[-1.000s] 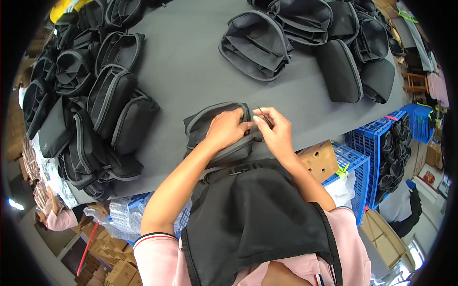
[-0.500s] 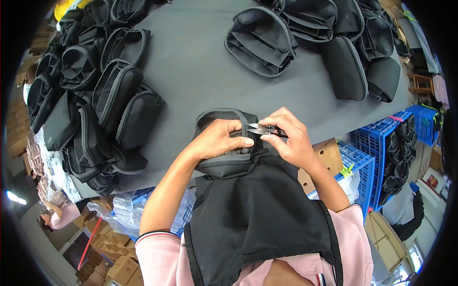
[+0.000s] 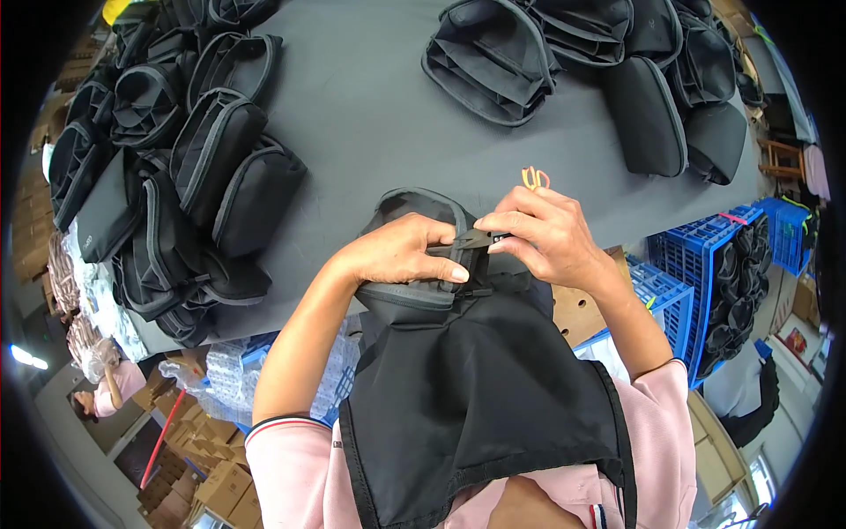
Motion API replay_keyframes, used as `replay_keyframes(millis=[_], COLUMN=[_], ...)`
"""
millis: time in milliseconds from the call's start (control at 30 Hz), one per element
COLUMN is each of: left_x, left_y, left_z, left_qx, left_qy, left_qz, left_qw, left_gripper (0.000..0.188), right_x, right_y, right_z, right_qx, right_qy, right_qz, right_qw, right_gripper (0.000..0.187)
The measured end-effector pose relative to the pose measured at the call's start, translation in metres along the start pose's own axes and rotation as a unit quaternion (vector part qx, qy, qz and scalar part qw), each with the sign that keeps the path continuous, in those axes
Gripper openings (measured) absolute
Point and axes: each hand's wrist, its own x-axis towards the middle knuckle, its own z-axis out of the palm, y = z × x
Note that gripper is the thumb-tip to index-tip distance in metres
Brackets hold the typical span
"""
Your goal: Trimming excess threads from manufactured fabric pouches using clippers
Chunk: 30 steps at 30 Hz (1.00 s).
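In front of me a black zippered pouch [image 3: 401, 304] is tilted open near the table edge, against my black apron [image 3: 502, 379]. My left hand [image 3: 401, 251] grips its rim, thumb and fingers pinching the zipper edge. From the right, my right hand [image 3: 546, 234] holds small thread snips [image 3: 477, 239], their blades at the pouch's edge beside my left fingertips. The blades look closed together. Small orange loops [image 3: 534, 178] stick out just beyond my right hand; I cannot tell whether they belong to the snips.
A heap of black pouches [image 3: 216, 159] covers the table's left side, and more pouches [image 3: 489, 62] lie at the far right. Blue crates [image 3: 696, 282] stand right of the grey table [image 3: 352, 115]. A person in pink [image 3: 119, 388] is at the far left.
The snips' blades, spread apart before, now look closed and darker. My right hand has turned and risen slightly, and orange loops have come into view beyond it. My left hand keeps its grip.
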Motion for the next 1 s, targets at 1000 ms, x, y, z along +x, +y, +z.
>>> replay_keyframes(millis=[1000], left_x=[0.012], left_y=[-0.003], left_z=[0.037], left_qx=[-0.141], left_qy=[0.277], left_qz=[0.067], left_qw=[0.948], left_gripper=[0.024], right_x=[-0.043], right_y=[-0.016], right_z=[0.031], right_qx=[0.123], right_qy=[0.132], right_qz=[0.176], right_qw=[0.968], right_gripper=[0.027])
